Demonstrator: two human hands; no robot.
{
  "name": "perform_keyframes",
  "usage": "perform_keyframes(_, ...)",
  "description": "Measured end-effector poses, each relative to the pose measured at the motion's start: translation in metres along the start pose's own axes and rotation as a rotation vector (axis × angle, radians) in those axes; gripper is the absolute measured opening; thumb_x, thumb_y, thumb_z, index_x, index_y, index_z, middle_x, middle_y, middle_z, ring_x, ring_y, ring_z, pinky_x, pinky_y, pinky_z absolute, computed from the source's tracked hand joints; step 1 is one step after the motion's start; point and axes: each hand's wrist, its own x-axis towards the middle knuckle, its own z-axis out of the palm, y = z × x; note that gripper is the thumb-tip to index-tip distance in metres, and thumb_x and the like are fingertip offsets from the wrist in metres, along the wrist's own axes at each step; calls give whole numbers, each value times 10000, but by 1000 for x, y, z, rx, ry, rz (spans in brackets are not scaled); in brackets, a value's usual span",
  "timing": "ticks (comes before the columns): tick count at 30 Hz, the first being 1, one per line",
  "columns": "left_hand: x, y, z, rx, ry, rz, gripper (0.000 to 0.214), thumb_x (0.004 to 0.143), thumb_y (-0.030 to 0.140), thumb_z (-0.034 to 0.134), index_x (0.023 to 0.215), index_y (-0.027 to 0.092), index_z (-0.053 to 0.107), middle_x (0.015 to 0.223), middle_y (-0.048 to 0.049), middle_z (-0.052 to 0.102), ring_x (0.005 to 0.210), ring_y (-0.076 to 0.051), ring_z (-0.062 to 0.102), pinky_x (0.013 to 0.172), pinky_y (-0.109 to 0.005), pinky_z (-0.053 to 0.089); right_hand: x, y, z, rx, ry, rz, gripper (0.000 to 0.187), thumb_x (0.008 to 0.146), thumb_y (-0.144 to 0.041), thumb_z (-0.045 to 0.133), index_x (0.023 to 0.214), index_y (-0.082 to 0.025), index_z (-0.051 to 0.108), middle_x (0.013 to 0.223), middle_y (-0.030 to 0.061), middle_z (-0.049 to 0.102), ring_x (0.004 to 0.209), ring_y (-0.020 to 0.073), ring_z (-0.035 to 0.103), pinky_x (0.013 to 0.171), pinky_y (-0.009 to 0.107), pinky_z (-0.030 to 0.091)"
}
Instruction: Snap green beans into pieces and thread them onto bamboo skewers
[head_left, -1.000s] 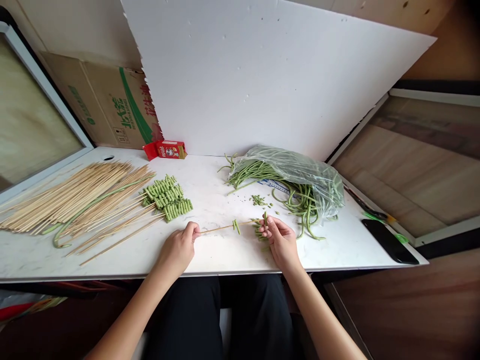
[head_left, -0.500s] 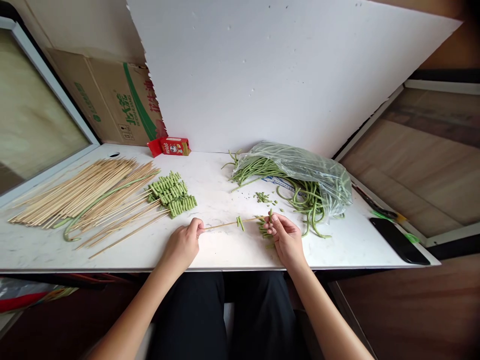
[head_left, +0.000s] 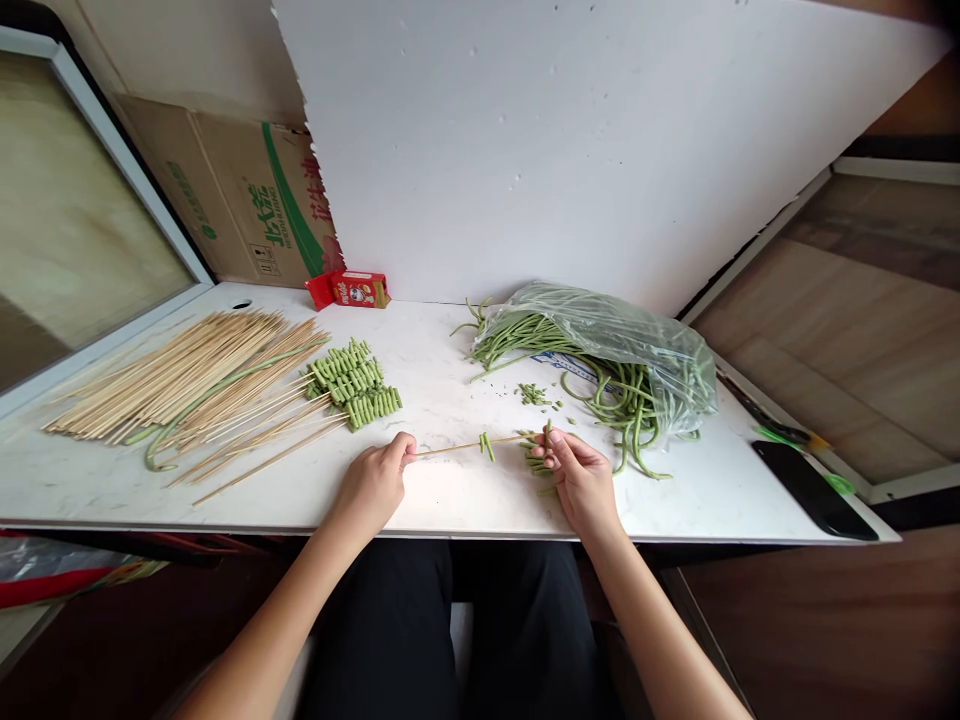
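Level skewer [head_left: 450, 449] with one bean piece [head_left: 488, 446]

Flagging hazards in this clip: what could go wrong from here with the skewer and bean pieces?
The free end of the skewer points at the right hand, which pinches a bean piece close to it; a slip could prick a finger.
The left hand grips only the far end, so the thin stick might bend or snap.
The black phone lies near the corner of the table and could get knocked off.

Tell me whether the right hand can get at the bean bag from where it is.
Probably yes. The bag lies just beyond the right hand, with only loose bean bits between them, though it pinches a bean piece.
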Motion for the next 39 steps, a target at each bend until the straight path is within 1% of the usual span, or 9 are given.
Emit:
perform_keyframes(4,0,-1,0,8,6,5,299,911,2,477,1023,263,574,896,-26,769,807,-244,700,715,-297,449,-1,0,1,4,2,-1,365,759,-555,912,931,-237,861,925,82,817,765,241,705,650,365,517)
perform_keyframes(11,0,1,-1,16,-12,0,321,903,-16,477,1022,263,580,928,-24,776,852,-239,712,738,-296,466,-3,4,-2,-40,-2,-46,318,809,-510,892,958,-232,857,928,86,819,761,234,708,655,359,534)
perform_keyframes(16,0,2,-3,12,-31,-9,323,909,-26,467,1025,255,574,936,-33,777,870,-236,720,742,-299,477,-6,3,1,-83,-3,-92,287,838,-486,877,951,-223,857,908,90,813,749,236,720,647,354,541)
perform_keyframes(19,-1,4,-4,-14,-34,-10,321,910,-34,468,1022,249,569,929,-37,773,890,-228,727,741,-292,483,-8,3,3,-77,10,-100,294,841,-487,873,953,-217,846,900,89,807,751,239,725,635,347,540)
perform_keyframes(24,-3,6,-7,-100,-38,2,301,929,-26,467,1019,245,564,923,-43,764,940,-224,743,741,-278,494,-9,4,5,-40,-1,-82,274,852,-481,867,948,-227,836,880,71,790,750,218,718,623,317,528)
perform_keyframes(29,-3,6,-7,-123,-17,10,298,918,-26,476,1003,243,571,894,-38,752,894,-228,744,722,-277,492,-12,-1,7,-120,-10,-133,263,881,-484,838,933,-227,833,868,65,784,721,192,655,645,316,522)
perform_keyframes(32,-3,6,-7,-129,-13,18,316,902,-36,476,999,246,581,877,-31,747,875,-220,742,717,-267,495,-13,-2,8,-155,-10,-139,275,887,-492,827,948,-224,826,874,63,785,690,183,618,661,325,521)
perform_keyframes(35,-3,5,-6,-141,-12,26,335,887,-45,469,1007,245,588,881,-35,749,877,-221,746,725,-270,508,-14,-2,7,-166,-3,-133,297,886,-504,824,973,-220,820,877,66,783,678,181,601,675,333,519)
perform_keyframes(39,-5,4,-3,-202,-2,27,308,912,-14,464,1033,243,583,898,-46,751,918,-231,769,739,-282,540,-16,-3,8,-198,21,-150,302,890,-509,818,995,-225,820,934,62,767,676,166,575,739,349,522)
